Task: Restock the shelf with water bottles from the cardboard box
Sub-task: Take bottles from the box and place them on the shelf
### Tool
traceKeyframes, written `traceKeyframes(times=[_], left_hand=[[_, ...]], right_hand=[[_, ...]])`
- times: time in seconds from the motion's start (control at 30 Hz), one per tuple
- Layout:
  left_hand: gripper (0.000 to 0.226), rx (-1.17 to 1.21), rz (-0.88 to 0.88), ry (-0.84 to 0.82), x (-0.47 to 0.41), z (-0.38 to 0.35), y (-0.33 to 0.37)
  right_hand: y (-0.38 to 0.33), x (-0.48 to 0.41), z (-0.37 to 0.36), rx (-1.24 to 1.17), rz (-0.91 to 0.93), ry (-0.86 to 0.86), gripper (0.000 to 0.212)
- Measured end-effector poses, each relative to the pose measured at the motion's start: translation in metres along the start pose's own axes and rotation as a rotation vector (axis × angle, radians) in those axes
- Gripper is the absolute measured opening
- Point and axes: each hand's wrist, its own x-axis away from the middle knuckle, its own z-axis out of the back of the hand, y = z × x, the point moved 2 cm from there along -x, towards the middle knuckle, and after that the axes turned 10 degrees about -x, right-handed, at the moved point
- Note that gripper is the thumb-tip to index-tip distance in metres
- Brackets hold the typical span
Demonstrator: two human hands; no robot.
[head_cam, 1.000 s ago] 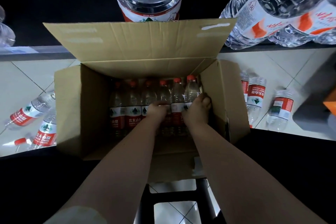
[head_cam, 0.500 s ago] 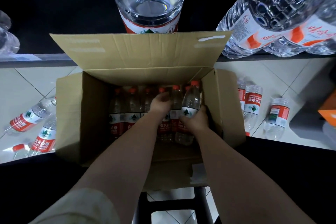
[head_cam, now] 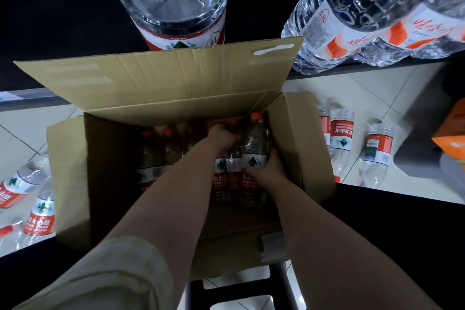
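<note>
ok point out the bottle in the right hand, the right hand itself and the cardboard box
held bottle (head_cam: 255, 141): head view, on its clear upper body, below the red cap
right hand (head_cam: 269, 171): head view, on the middle of the hand
cardboard box (head_cam: 163, 78): head view, on the open far flap

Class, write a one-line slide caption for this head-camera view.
Right hand grips a red-capped water bottle inside the open cardboard box; left hand reaches among neighbouring bottles.

The person wears a pale beige sleeve (head_cam: 113, 274), soft and a little creased, on the left arm. The forearms (head_cam: 314, 221), the left hand (head_cam: 224, 133) and the right hand (head_cam: 265, 172) are bare.
</note>
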Motion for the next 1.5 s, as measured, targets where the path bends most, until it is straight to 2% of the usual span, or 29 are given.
traceKeyframes(times=[0.07,0.17,0.27,0.37,0.47,0.53,0.67,0.8,0.97,1.13,1.2,1.3,1.33,1.37,1.43,1.5], left_hand=[[0.041,0.203,0.031,0.006,0.002,0.001,-0.012],[0.051,0.44,0.037,-0.007,0.015,0.007,-0.029],[0.051,0.677,0.078,-0.01,0.03,0.006,-0.047],[0.06,0.654,0.058,0.033,0.042,-0.001,-0.056],[0.092,0.622,0.106,0.117,0.043,-0.006,-0.064],[0.102,0.625,0.113,0.114,0.043,-0.008,-0.066],[0.083,0.582,0.152,0.169,0.049,-0.004,-0.064],[0.08,0.585,0.185,0.267,0.053,0.012,-0.063],[0.06,0.658,0.076,0.392,0.099,0.059,-0.033],[0.038,0.709,-0.086,0.407,0.17,0.083,-0.005],[0.042,0.769,-0.127,0.365,0.201,0.091,0.007],[0.078,0.84,-0.193,0.342,0.245,0.113,0.03],[0.082,0.852,-0.225,0.337,0.257,0.12,0.04],[0.072,0.844,-0.269,0.34,0.271,0.128,0.051],[0.034,0.772,-0.369,0.38,0.305,0.142,0.075],[0.024,0.706,-0.465,0.464,0.338,0.157,0.098]], right_hand=[[-0.001,0.0,0.0,-0.029,-0.004,-0.013,0.089],[-0.002,0.002,0.0,-0.074,-0.015,-0.022,0.086],[-0.001,0.004,-0.001,-0.073,-0.003,0.006,0.078],[-0.001,0.004,-0.001,-0.078,-0.002,0.012,0.07],[-0.001,0.003,-0.001,-0.086,-0.009,-0.001,0.066],[-0.001,0.002,-0.002,-0.08,-0.012,-0.005,0.067],[-0.002,0.003,-0.003,-0.083,-0.016,-0.014,0.064],[-0.009,0.007,-0.006,-0.058,-0.018,-0.021,0.07],[-0.033,0.037,-0.015,-0.048,0.035,-0.076,0.074],[-0.059,0.099,-0.013,-0.027,0.159,-0.17,0.073],[-0.079,0.122,-0.01,-0.034,0.208,-0.177,0.072],[-0.113,0.155,-0.003,-0.111,0.265,-0.201,0.073],[-0.125,0.167,0.001,-0.122,0.298,-0.222,0.071],[-0.137,0.178,0.005,-0.127,0.329,-0.246,0.069],[-0.16,0.201,0.013,-0.125,0.41,-0.279,0.067],[-0.184,0.223,0.02,-0.143,0.497,-0.283,0.066]])
